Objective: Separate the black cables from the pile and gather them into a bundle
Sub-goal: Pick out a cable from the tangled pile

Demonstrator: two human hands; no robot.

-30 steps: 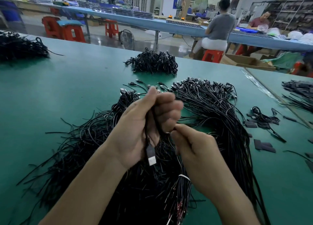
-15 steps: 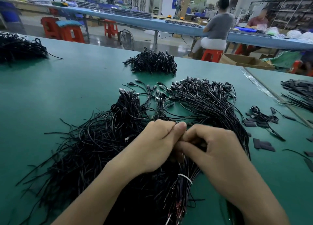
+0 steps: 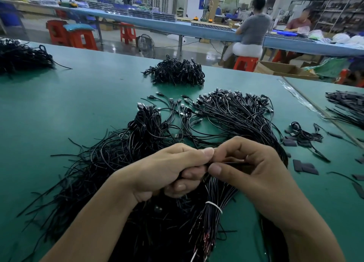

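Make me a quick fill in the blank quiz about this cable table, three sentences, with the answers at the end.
1. The table under the cables is ____ in colour.
2. The band around the tied bundle is ____.
3. The left hand and the right hand meet, both gripping cables that are ____.
Missing words: green; white; black.

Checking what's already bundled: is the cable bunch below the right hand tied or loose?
Tied. A white band wraps round the cable bunch just below the right hand, holding its wires together.
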